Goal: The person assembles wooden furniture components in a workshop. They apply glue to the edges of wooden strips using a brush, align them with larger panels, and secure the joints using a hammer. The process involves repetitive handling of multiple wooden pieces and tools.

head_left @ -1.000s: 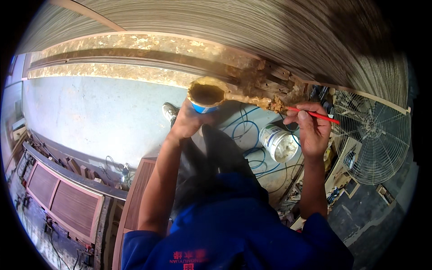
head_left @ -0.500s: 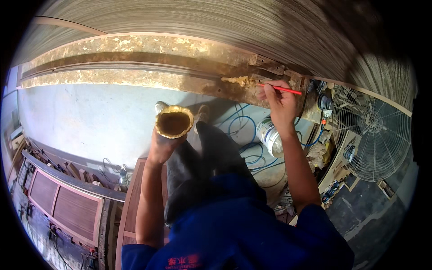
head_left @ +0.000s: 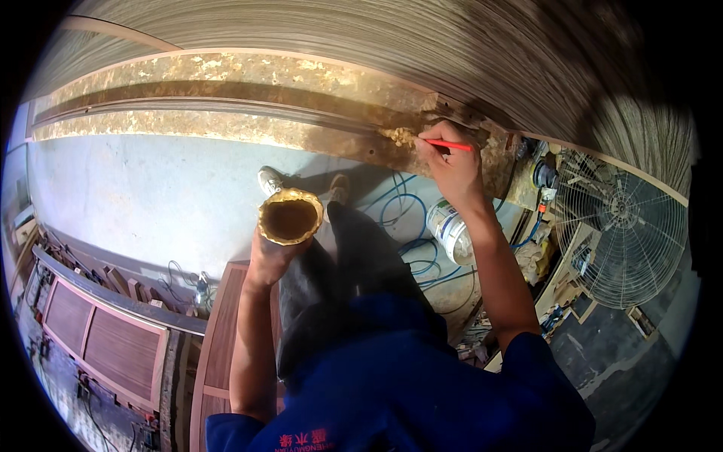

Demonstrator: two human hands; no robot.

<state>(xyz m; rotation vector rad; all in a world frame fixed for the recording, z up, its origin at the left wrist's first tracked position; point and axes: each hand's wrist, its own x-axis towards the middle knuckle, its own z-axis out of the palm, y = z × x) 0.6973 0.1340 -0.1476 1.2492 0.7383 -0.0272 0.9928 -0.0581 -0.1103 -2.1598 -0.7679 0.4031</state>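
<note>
My left hand [head_left: 269, 260] is wrapped round a cup [head_left: 266, 224] with a thick yellow crust on its rim and dark brown liquid inside. My right hand [head_left: 458, 169] pinches a slim brush [head_left: 452, 145] by its red handle. Clumpy yellow-brown matter coats the brush's head [head_left: 399, 136], which is at the right part of a narrow wooden strip [head_left: 248, 106]. This strip lies lengthwise along a stained, glue-spotted bench board [head_left: 166, 124]. Whether the brush head touches the strip is hard to make out.
Large wood-grained panels [head_left: 339, 30] rise behind the bench. Below my right forearm stand a white bucket [head_left: 452, 232] and blue hose coils [head_left: 410, 215]. A wire fan guard [head_left: 625, 218] is at the right. Framed brown panels [head_left: 113, 339] lie at lower left.
My right hand has moved a little to the left along the strip with the brush. The cup in my left hand stays in nearly the same place.
</note>
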